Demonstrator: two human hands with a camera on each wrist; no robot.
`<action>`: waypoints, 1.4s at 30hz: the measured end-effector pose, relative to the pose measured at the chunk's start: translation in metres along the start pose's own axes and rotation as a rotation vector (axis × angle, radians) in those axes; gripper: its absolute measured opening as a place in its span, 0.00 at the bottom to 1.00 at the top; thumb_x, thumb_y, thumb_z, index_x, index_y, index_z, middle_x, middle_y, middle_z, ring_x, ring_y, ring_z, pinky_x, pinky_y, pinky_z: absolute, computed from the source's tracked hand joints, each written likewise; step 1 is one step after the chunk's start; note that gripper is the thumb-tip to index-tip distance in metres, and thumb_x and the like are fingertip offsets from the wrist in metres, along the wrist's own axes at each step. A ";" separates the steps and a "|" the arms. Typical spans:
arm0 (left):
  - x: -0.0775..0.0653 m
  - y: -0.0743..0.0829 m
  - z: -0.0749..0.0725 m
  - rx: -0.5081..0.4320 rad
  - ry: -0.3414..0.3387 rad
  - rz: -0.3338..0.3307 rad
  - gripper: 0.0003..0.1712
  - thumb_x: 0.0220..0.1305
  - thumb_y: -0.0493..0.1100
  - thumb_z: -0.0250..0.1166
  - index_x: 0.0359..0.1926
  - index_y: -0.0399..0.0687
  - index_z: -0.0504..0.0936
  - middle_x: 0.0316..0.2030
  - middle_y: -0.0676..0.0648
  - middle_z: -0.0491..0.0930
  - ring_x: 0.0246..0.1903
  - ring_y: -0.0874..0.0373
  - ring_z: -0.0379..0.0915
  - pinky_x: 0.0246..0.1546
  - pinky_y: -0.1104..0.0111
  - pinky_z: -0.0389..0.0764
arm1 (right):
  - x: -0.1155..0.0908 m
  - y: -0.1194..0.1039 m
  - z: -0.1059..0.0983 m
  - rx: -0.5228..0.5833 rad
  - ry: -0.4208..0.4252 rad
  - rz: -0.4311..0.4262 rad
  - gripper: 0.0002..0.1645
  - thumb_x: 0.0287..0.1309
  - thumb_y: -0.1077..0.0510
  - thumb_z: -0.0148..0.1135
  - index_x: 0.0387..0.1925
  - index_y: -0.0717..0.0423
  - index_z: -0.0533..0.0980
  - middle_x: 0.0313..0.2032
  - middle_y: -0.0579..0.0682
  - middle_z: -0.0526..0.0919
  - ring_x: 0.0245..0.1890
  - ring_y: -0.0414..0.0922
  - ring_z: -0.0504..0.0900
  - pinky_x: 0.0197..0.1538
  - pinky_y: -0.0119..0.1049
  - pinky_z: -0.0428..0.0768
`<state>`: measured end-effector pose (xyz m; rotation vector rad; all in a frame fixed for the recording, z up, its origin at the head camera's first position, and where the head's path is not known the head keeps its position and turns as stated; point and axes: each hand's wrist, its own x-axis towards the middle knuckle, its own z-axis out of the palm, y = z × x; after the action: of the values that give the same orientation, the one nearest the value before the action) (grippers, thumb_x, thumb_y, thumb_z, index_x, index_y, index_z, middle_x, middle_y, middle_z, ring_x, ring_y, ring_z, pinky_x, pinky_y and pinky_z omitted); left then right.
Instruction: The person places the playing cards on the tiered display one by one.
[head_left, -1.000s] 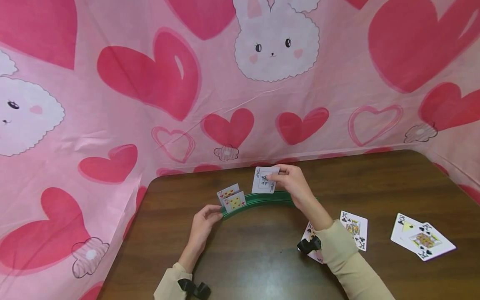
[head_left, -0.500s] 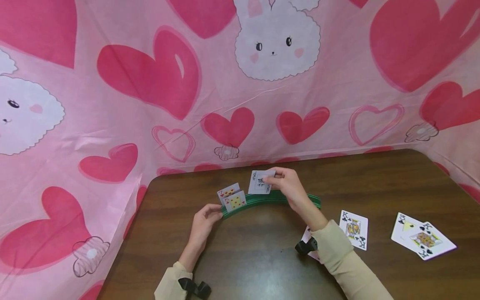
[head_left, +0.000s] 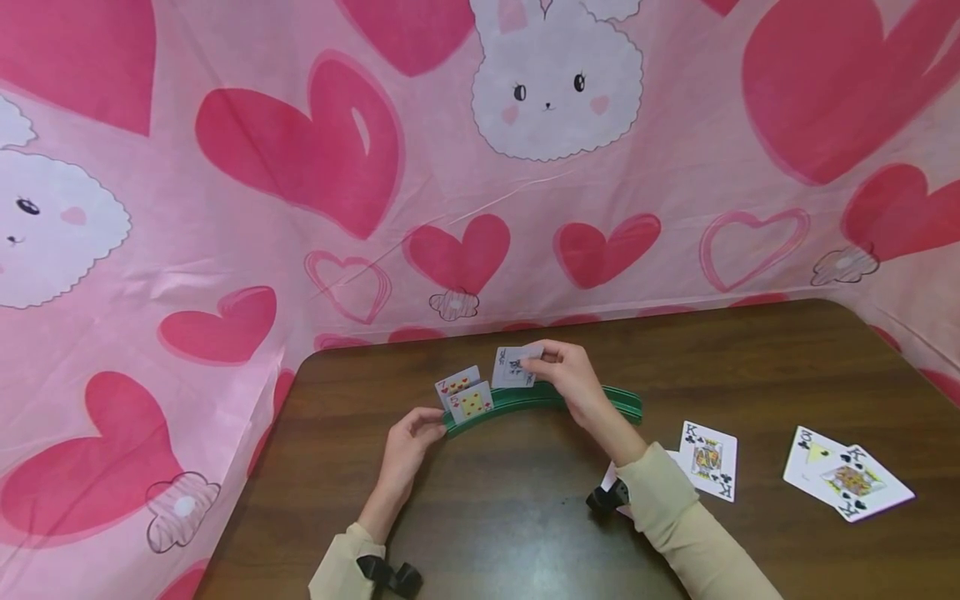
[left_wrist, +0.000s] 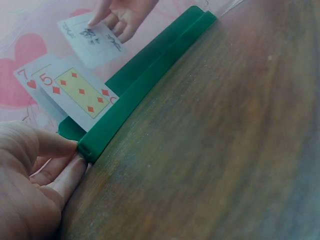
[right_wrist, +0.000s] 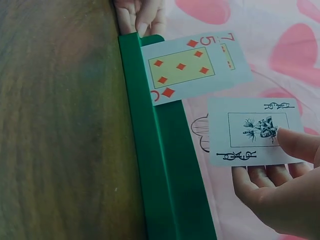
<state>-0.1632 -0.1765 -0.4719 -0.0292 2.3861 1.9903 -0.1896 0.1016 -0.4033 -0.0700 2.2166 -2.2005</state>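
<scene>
A curved green playing-card holder (head_left: 626,404) lies on the table, its left end pinched between the thumb and fingers of my left hand (head_left: 408,442). Near that end, a five of diamonds (left_wrist: 80,92) stands in front of a seven of hearts (left_wrist: 30,80) in the holder. My right hand (head_left: 570,379) grips a joker card (right_wrist: 255,131), thumb on its face and fingers behind. In the head view the joker's lower edge is close over the holder's back part, just right of the two standing cards. The right hand hides part of the holder's middle.
On the brown wooden table (head_left: 517,525) to the right lies a king of clubs (head_left: 707,462), with another card partly under the right sleeve (head_left: 660,492). Farther right, a king of spades (head_left: 862,483) overlaps another card (head_left: 799,467). A pink heart-print cloth (head_left: 450,183) hangs behind.
My right hand has moved the joker left and slightly down toward the holder and the two standing cards. My left hand has stayed at the holder's end.
</scene>
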 end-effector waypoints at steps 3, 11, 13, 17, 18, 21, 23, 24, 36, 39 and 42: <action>0.000 0.001 0.000 0.001 -0.002 0.005 0.12 0.70 0.33 0.64 0.52 0.34 0.83 0.52 0.40 0.84 0.51 0.51 0.81 0.52 0.65 0.75 | 0.001 0.002 0.001 -0.011 0.002 -0.001 0.16 0.69 0.61 0.65 0.53 0.67 0.82 0.51 0.60 0.87 0.50 0.53 0.83 0.62 0.50 0.77; -0.001 0.001 0.001 0.006 -0.010 0.004 0.13 0.71 0.34 0.63 0.53 0.35 0.83 0.52 0.40 0.84 0.52 0.51 0.82 0.56 0.60 0.75 | 0.001 0.006 0.005 -0.032 -0.004 0.015 0.15 0.69 0.61 0.65 0.54 0.64 0.83 0.52 0.58 0.86 0.52 0.53 0.82 0.64 0.53 0.74; -0.001 0.001 0.000 0.005 -0.011 0.005 0.13 0.71 0.34 0.63 0.53 0.35 0.83 0.52 0.40 0.84 0.52 0.51 0.82 0.56 0.60 0.75 | 0.000 0.007 0.006 -0.030 -0.008 0.014 0.15 0.69 0.61 0.65 0.53 0.64 0.83 0.52 0.59 0.86 0.52 0.53 0.82 0.64 0.54 0.74; 0.000 0.001 0.000 -0.003 -0.011 0.008 0.13 0.71 0.34 0.64 0.53 0.34 0.83 0.52 0.40 0.84 0.51 0.51 0.82 0.54 0.64 0.76 | 0.000 0.009 0.007 -0.029 -0.014 0.002 0.15 0.69 0.62 0.64 0.53 0.65 0.83 0.52 0.60 0.86 0.52 0.53 0.82 0.64 0.55 0.74; 0.000 0.001 0.000 -0.004 -0.010 0.008 0.13 0.71 0.34 0.64 0.53 0.34 0.83 0.51 0.40 0.85 0.51 0.52 0.82 0.53 0.65 0.75 | 0.000 0.009 0.008 -0.028 -0.015 -0.001 0.15 0.69 0.62 0.64 0.53 0.66 0.83 0.52 0.60 0.86 0.51 0.54 0.82 0.64 0.55 0.74; 0.000 0.001 0.000 -0.006 -0.011 0.009 0.12 0.71 0.33 0.64 0.53 0.34 0.83 0.51 0.40 0.85 0.51 0.52 0.82 0.53 0.65 0.75 | 0.000 0.011 0.008 -0.027 -0.017 -0.007 0.15 0.70 0.62 0.64 0.53 0.66 0.83 0.52 0.60 0.85 0.51 0.54 0.81 0.64 0.56 0.74; 0.000 0.001 0.000 -0.003 -0.011 0.007 0.12 0.71 0.33 0.64 0.53 0.34 0.83 0.51 0.40 0.85 0.51 0.52 0.82 0.53 0.64 0.75 | 0.001 0.011 0.008 -0.027 -0.018 -0.008 0.15 0.70 0.62 0.63 0.53 0.65 0.83 0.52 0.60 0.85 0.52 0.54 0.80 0.64 0.56 0.74; -0.001 0.001 0.000 -0.002 -0.010 0.005 0.12 0.71 0.34 0.64 0.53 0.34 0.83 0.52 0.40 0.85 0.51 0.52 0.82 0.54 0.64 0.75 | 0.001 0.011 0.008 -0.030 -0.020 -0.011 0.15 0.70 0.62 0.63 0.54 0.65 0.83 0.52 0.59 0.85 0.52 0.54 0.80 0.64 0.56 0.74; -0.001 0.001 0.000 -0.003 -0.002 -0.006 0.12 0.71 0.33 0.64 0.53 0.34 0.83 0.52 0.40 0.84 0.51 0.52 0.82 0.56 0.60 0.75 | 0.003 0.015 0.008 -0.017 -0.050 -0.042 0.15 0.70 0.62 0.63 0.54 0.65 0.82 0.51 0.58 0.85 0.51 0.52 0.79 0.63 0.53 0.75; 0.000 0.000 0.000 -0.005 0.000 -0.006 0.12 0.70 0.33 0.64 0.53 0.34 0.83 0.52 0.40 0.84 0.51 0.52 0.82 0.55 0.62 0.75 | 0.004 0.015 0.009 -0.023 -0.048 -0.042 0.15 0.70 0.62 0.63 0.54 0.65 0.82 0.51 0.58 0.85 0.51 0.52 0.80 0.62 0.52 0.75; 0.000 0.000 0.000 -0.008 0.001 -0.007 0.12 0.70 0.33 0.64 0.52 0.34 0.83 0.52 0.40 0.84 0.51 0.52 0.82 0.54 0.63 0.75 | 0.004 0.016 0.009 -0.036 -0.046 -0.041 0.15 0.70 0.62 0.63 0.53 0.65 0.82 0.51 0.58 0.86 0.50 0.52 0.80 0.61 0.52 0.76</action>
<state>-0.1630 -0.1763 -0.4720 -0.0386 2.3756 1.9969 -0.1939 0.0926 -0.4197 -0.1662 2.2504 -2.1561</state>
